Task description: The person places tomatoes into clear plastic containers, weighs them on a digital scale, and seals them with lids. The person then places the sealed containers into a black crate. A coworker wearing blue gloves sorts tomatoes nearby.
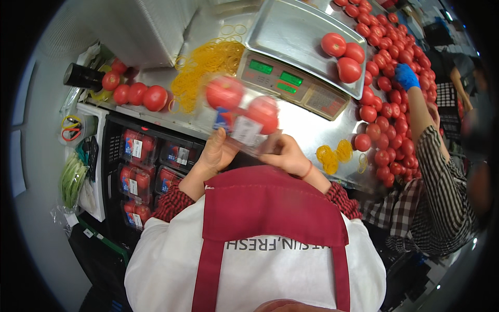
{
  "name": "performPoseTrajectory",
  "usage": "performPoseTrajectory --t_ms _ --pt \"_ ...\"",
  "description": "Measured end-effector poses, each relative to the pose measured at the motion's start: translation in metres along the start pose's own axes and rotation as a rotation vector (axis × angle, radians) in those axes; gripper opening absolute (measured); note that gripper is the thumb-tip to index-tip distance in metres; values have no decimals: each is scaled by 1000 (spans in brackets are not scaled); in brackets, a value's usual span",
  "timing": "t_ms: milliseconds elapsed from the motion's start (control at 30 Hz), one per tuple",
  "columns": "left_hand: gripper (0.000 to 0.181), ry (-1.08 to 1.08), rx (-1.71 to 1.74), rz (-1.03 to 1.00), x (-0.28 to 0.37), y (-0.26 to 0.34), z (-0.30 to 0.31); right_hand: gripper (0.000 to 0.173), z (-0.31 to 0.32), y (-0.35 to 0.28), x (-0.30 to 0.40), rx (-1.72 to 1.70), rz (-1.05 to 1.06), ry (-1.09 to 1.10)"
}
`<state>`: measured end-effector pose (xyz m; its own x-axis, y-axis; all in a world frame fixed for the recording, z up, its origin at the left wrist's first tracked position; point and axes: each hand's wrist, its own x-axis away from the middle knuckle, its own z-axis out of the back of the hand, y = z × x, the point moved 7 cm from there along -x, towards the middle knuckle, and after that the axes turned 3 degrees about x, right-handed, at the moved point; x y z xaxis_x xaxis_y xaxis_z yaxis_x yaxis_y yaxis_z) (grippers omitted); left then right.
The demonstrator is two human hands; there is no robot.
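Between my two hands is a clear plastic pack of tomatoes (225,93), blurred by motion, held tilted above the steel worktop (298,130). It bears a blue label and a white printed label. My left hand (219,153) grips its near left edge, thumb up against the label side. At the near right corner, the fingers of my right hand (287,156) pinch the plastic. Just beyond the pack stands a weighing scale (290,84) with lit green displays. Several loose tomatoes (349,70) sit on the right end of its steel pan (288,33).
Yellow rubber bands (206,64) lie heaped left of the scale; smaller bundles (330,159) lie right. A black crate (113,156) holds packed tomatoes (136,181) at lower left. Tomatoes (393,101) cover the right side, where a co-worker's blue-gloved hand (407,76) reaches in.
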<state>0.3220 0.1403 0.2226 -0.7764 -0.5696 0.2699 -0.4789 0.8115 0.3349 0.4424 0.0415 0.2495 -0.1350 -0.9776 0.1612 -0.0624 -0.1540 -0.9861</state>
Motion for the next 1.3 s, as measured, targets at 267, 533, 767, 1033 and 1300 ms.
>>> performPoseTrajectory --t_ms 267,533,767,1033,1300 --pt "73 -92 85 -237 27 102 50 10 -62 -17 -140 1031 549 80" --pt "60 59 104 -125 53 63 67 24 -102 -30 -133 734 499 -129" --pt "61 -180 74 13 54 64 17 46 -80 -27 -155 -650 -364 -233" --pt "53 34 92 122 78 26 40 56 -143 -195 -112 756 296 -1247" --pt "50 426 58 -487 199 89 132 50 -80 -101 -78 55 -116 -702"
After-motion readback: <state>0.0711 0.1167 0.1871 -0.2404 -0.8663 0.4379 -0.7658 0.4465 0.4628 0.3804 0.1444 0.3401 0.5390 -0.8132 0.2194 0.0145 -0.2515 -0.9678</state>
